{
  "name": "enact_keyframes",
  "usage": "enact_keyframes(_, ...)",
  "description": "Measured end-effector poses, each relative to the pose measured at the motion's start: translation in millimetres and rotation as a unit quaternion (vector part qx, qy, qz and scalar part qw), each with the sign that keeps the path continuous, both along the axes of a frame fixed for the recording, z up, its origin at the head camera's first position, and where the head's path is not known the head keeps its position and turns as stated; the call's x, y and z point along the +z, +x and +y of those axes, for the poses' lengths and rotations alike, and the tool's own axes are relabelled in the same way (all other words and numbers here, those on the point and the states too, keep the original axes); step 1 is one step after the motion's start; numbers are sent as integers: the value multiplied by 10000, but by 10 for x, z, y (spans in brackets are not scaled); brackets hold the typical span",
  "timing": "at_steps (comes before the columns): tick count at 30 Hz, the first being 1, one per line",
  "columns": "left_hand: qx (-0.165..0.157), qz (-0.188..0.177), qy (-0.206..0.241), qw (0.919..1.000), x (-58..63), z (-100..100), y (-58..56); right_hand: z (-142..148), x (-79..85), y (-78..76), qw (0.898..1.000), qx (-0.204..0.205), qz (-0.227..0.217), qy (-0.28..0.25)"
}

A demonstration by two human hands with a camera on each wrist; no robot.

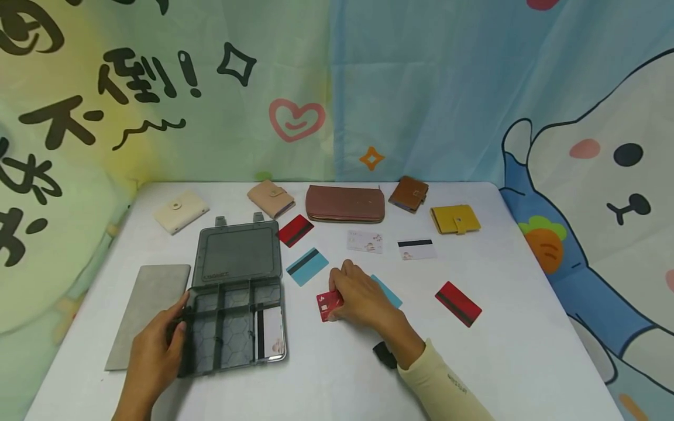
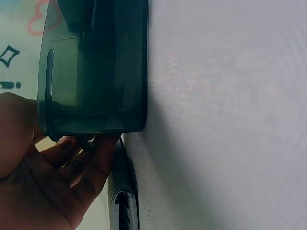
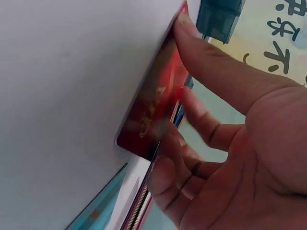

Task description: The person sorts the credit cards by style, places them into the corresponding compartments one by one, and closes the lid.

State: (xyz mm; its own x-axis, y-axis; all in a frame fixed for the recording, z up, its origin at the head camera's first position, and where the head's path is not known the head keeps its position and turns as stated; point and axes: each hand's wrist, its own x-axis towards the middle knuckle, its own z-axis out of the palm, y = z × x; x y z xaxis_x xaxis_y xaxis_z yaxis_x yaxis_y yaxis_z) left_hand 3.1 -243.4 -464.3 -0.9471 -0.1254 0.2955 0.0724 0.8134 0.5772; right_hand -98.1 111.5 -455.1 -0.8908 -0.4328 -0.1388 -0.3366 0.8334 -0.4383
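Observation:
On the left of the table lies a grey see-through compartment box (image 1: pixel 218 327) with its lid (image 1: pixel 239 251) folded back. A white card (image 1: pixel 273 333) with a black stripe is in its right compartment. My left hand (image 1: pixel 154 351) grips the box's left side, its fingers against the outer wall (image 2: pixel 96 96). My right hand (image 1: pixel 363 298) pinches a red card (image 1: pixel 329 305) by its edges between thumb and fingers, right of the box. In the right wrist view the red card (image 3: pixel 153 105) is tilted on edge, close over the white table. A blue card (image 1: pixel 387 290) is partly hidden behind that hand.
Around it lie a red card (image 1: pixel 296 230), a blue card (image 1: pixel 308 266), white cards (image 1: pixel 364 241) (image 1: pixel 417 249) and another red card (image 1: pixel 458 304). Several wallets, including a brown one (image 1: pixel 344 204) and a yellow one (image 1: pixel 455 219), line the back. A grey flat panel (image 1: pixel 147 310) lies left.

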Motion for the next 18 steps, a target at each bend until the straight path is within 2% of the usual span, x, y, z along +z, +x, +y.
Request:
enact_keyframes(7,52,-49,-12,10000,-6,6,-4,1,112,42,9987,489,109,-107)
enact_keyframes(12,65,-134,-33,9999,8,11,4,-9,211,62,9937,610,-341,-879)
enact_keyframes(15,73,-144,-67,9998,18,13,8,-41,262,54,9810,706,-753,-1643)
enact_keyframes(18,67,-122,-90,9999,24,11,7,-106,281,55,9610,798,-1175,-2374)
